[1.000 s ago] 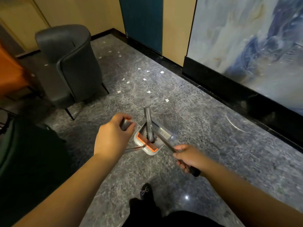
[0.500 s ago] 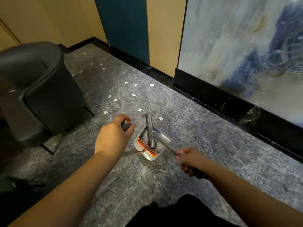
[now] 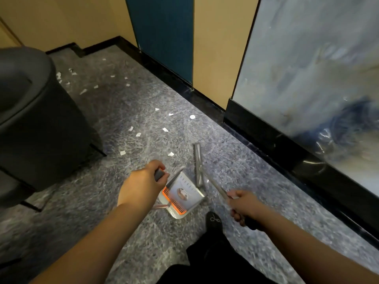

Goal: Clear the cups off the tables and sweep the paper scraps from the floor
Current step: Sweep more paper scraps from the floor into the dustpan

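Note:
My left hand (image 3: 141, 186) grips the dark top of a long dustpan handle. The grey dustpan (image 3: 182, 193) with an orange comb edge hangs just below it, over the grey marbled floor. My right hand (image 3: 244, 206) grips the broom handle, and the grey broom head (image 3: 198, 162) points away from me beside the pan. White paper scraps (image 3: 164, 130) lie scattered on the floor ahead of the pan, with more scraps (image 3: 82, 83) farther back by the armchair. No cups are in view.
A dark grey armchair (image 3: 34, 124) stands at the left on thin legs. A black skirting board (image 3: 266, 140) and wall panels run along the right. My dark shoe (image 3: 213, 220) is just behind the dustpan.
I have stepped forward along the wall; the armchair has slid to the left edge and the scraps are nearer. The broom head has swung out to the right of the dustpan.

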`<state>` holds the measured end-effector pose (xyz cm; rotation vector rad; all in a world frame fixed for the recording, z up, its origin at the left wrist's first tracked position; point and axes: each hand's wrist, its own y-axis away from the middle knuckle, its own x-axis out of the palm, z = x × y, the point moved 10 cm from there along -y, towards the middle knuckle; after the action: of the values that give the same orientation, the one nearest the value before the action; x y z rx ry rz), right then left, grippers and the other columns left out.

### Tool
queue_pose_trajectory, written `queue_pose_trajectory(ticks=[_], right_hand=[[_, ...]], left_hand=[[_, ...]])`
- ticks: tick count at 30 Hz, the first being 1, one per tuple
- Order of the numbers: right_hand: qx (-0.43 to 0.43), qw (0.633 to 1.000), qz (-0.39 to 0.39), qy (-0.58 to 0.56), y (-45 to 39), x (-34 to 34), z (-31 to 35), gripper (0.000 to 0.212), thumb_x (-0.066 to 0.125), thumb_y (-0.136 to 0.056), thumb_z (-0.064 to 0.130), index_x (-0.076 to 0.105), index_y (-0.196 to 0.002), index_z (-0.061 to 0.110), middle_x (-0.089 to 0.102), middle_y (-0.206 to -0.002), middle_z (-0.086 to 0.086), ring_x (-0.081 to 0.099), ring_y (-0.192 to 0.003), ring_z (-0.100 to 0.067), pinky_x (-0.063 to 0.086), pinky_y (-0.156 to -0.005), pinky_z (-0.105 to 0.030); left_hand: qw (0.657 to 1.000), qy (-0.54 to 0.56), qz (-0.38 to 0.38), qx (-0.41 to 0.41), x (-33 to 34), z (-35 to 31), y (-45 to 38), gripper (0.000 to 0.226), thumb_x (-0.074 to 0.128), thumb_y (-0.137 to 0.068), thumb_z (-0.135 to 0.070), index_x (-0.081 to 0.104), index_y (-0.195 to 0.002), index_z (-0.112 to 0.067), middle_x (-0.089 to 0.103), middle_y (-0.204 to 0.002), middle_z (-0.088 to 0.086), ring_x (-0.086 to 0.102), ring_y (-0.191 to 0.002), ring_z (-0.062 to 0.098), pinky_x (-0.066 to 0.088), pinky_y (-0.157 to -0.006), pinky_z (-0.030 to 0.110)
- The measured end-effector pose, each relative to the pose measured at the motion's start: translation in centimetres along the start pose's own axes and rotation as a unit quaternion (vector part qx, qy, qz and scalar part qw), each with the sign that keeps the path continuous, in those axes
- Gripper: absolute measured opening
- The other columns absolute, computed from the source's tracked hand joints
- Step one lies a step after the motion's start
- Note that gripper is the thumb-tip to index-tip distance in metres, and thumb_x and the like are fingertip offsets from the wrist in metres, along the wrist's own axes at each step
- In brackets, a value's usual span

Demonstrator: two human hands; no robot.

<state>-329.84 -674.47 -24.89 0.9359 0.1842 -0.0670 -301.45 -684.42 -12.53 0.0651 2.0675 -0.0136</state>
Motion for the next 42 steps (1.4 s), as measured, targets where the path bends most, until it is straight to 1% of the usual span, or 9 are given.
queue_pose_trajectory(ticks=[3, 8, 11, 17, 20, 25, 30, 36, 42], right_hand=[[0.015, 0.999, 0.009, 0.030, -5.2, -2.9, 3.8, 0.025, 0.052, -0.095, 0.013, 0.055, -0.119, 0.010, 0.048, -0.047, -0.007, 0.041, -0.034, -0.015, 0.030, -0.036, -0.018], [0.029, 0.996, 0.015, 0.089, -12.4, -7.4, 9.7, 0.017, 0.050, -0.095, 0.013, 0.050, -0.104, -0.002, 0.047, -0.052, -0.009, 0.040, -0.036, -0.016, 0.028, -0.037, -0.019], [0.031, 0.991, 0.011, 0.128, -16.2, -8.4, 11.7, 0.017, 0.051, -0.095, 0.012, 0.053, -0.112, 0.009, 0.052, -0.053, -0.009, 0.044, -0.032, -0.014, 0.031, -0.034, -0.017], [0.047, 0.971, 0.036, 0.233, -21.1, -7.7, 12.0, 0.012, 0.047, -0.093, 0.010, 0.056, -0.088, 0.004, 0.055, -0.048, -0.008, 0.050, -0.039, -0.020, 0.039, -0.042, -0.024], [0.086, 0.964, 0.059, 0.246, -22.3, -6.5, 11.9, 0.015, 0.041, -0.092, 0.002, 0.051, -0.080, 0.002, 0.054, -0.041, -0.008, 0.049, -0.033, -0.018, 0.037, -0.037, -0.021], [0.135, 0.967, 0.064, 0.205, -24.4, -5.4, 10.8, 0.017, 0.033, -0.095, 0.004, 0.050, -0.098, 0.003, 0.052, -0.056, -0.014, 0.047, -0.043, -0.022, 0.039, -0.049, -0.031], [0.138, 0.966, 0.073, 0.206, -26.0, -5.1, 10.5, 0.020, 0.030, -0.099, 0.020, 0.048, -0.104, 0.013, 0.052, -0.056, -0.014, 0.046, -0.037, -0.021, 0.038, -0.041, -0.027], [0.167, 0.959, 0.077, 0.214, -25.5, -3.9, 9.8, 0.023, 0.025, -0.101, 0.019, 0.042, -0.116, 0.021, 0.048, -0.063, -0.013, 0.044, -0.042, -0.020, 0.038, -0.044, -0.026], [0.182, 0.967, 0.100, 0.147, -22.6, -2.4, 8.4, 0.025, 0.023, -0.101, 0.021, 0.041, -0.117, 0.014, 0.044, -0.060, -0.010, 0.037, -0.036, -0.015, 0.032, -0.042, -0.021]], left_hand=[[0.999, -0.003, 0.026, -0.029, 2.0, -0.4, -5.2, 0.017, 0.067, -0.085, -0.047, 0.057, -0.096, -0.039, 0.064, -0.069, -0.004, 0.063, -0.067, 0.022, 0.047, -0.053, 0.029], [0.997, -0.017, 0.052, -0.050, 3.9, -1.4, -12.7, 0.020, 0.070, -0.083, -0.045, 0.062, -0.099, -0.036, 0.069, -0.079, -0.001, 0.065, -0.073, 0.023, 0.044, -0.055, 0.028], [0.996, -0.021, 0.076, -0.050, 5.5, -1.8, -16.3, 0.020, 0.069, -0.084, -0.045, 0.062, -0.100, -0.034, 0.069, -0.080, 0.000, 0.065, -0.075, 0.025, 0.052, -0.061, 0.033], [0.993, -0.039, 0.102, -0.036, 7.2, -1.5, -20.8, 0.018, 0.068, -0.084, -0.047, 0.060, -0.095, -0.035, 0.065, -0.074, 0.000, 0.063, -0.071, 0.025, 0.050, -0.059, 0.033], [0.993, -0.043, 0.100, -0.039, 6.9, -0.8, -22.3, 0.016, 0.068, -0.084, -0.047, 0.059, -0.091, -0.035, 0.064, -0.071, -0.001, 0.063, -0.068, 0.024, 0.052, -0.058, 0.034], [0.994, -0.046, 0.093, -0.032, 6.6, -0.6, -22.8, 0.016, 0.066, -0.083, -0.047, 0.060, -0.091, -0.034, 0.057, -0.063, -0.006, 0.062, -0.064, 0.023, 0.049, -0.054, 0.031], [0.994, -0.057, 0.088, -0.030, 6.7, -1.0, -23.4, 0.019, 0.063, -0.083, -0.050, 0.059, -0.095, -0.035, 0.065, -0.071, -0.003, 0.062, -0.066, 0.024, 0.040, -0.053, 0.027], [0.993, -0.069, 0.090, -0.032, 6.8, -1.0, -23.9, 0.018, 0.061, -0.086, -0.049, 0.059, -0.096, -0.034, 0.066, -0.070, -0.001, 0.062, -0.066, 0.026, 0.039, -0.052, 0.027], [0.993, -0.072, 0.086, -0.025, 6.8, -1.4, -23.5, 0.017, 0.062, -0.087, -0.047, 0.059, -0.096, -0.033, 0.065, -0.069, -0.001, 0.061, -0.065, 0.025, 0.038, -0.052, 0.026]])
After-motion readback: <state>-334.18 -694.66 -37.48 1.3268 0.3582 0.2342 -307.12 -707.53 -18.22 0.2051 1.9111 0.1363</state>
